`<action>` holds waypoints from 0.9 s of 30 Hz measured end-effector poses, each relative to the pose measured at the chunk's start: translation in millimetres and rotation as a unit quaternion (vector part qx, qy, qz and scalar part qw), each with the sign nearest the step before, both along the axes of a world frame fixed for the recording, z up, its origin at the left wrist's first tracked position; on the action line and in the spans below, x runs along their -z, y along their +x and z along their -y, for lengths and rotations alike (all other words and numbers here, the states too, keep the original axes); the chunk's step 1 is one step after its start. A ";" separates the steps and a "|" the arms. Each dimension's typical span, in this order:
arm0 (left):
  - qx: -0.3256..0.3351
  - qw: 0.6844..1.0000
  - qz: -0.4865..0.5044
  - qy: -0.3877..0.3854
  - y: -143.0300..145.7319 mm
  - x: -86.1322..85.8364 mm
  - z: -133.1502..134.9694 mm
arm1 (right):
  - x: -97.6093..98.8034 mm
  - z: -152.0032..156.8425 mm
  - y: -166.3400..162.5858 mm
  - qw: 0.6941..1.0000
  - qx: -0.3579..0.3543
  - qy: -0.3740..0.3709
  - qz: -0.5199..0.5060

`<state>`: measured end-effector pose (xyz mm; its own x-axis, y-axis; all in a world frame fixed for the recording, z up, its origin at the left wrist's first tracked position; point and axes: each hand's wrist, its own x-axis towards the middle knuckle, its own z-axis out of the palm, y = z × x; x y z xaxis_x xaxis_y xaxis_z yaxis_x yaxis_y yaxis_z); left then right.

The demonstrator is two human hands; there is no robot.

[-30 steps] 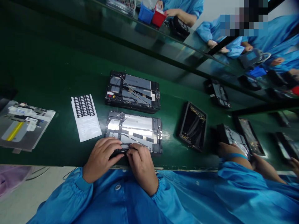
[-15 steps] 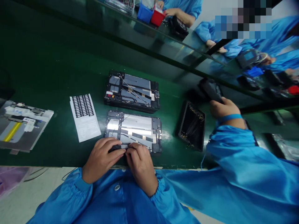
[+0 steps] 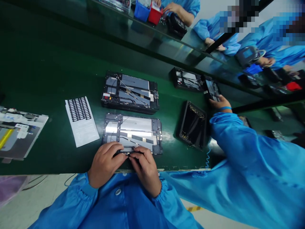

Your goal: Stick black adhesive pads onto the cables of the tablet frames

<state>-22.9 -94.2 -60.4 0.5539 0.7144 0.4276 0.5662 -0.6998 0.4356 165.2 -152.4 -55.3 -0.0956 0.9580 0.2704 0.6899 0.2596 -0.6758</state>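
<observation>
Two hands meet at the near edge of the opened tablet chassis [image 3: 132,132], which lies flat on the green desk [image 3: 47,73]: the left hand [image 3: 105,163] curls down to steady the frame, while the right hand [image 3: 145,167] pinches a small dark part (too small to identify) against it. A sheet of black pads [image 3: 81,119] sits just left, probably for easy reach. A second chassis [image 3: 130,93] lies behind.

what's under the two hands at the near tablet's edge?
The left hand and right hand meet on the near edge of the open tablet. A small dark part shows between the fingertips; what it is, and the edge under the palms, is covered.
</observation>
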 end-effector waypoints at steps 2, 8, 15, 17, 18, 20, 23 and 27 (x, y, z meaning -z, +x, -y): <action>0.003 1.000 0.004 -0.011 0.0 1.5 -1.5 | -0.5 -2.3 -1.1 1.000 0.000 0.000 0.007; 0.014 1.000 0.007 -0.025 -2.1 2.8 -3.9 | -2.9 -6.1 -1.9 0.999 -0.004 0.008 0.039; 0.010 1.000 0.010 -0.027 -0.7 2.2 -2.8 | -2.6 -5.3 -2.8 0.999 -0.011 0.010 0.045; 0.009 1.000 0.011 -0.026 -0.7 2.1 -2.7 | -1.1 -4.4 -3.2 0.999 -0.011 0.009 0.046; 0.009 1.000 0.012 -0.024 -0.8 2.0 -2.7 | 0.1 -3.9 -3.4 0.999 -0.011 0.012 0.050; 0.009 1.000 0.014 -0.022 -1.2 1.9 -2.6 | 3.4 -2.6 -3.7 0.997 -0.012 0.025 0.067; 0.011 1.000 0.012 -0.024 -1.9 2.4 -2.0 | 9.7 0.2 -2.9 0.994 -0.024 0.058 0.085; 0.016 0.999 0.005 -0.033 -2.7 3.6 -1.1 | 16.0 5.3 0.8 0.995 -0.043 0.082 0.048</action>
<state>-25.6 -93.0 -64.0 0.5729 0.7226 0.3869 0.5387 -0.6877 0.4867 166.0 -157.7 -71.3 -0.2085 0.8890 0.4077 0.7200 0.4216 -0.5512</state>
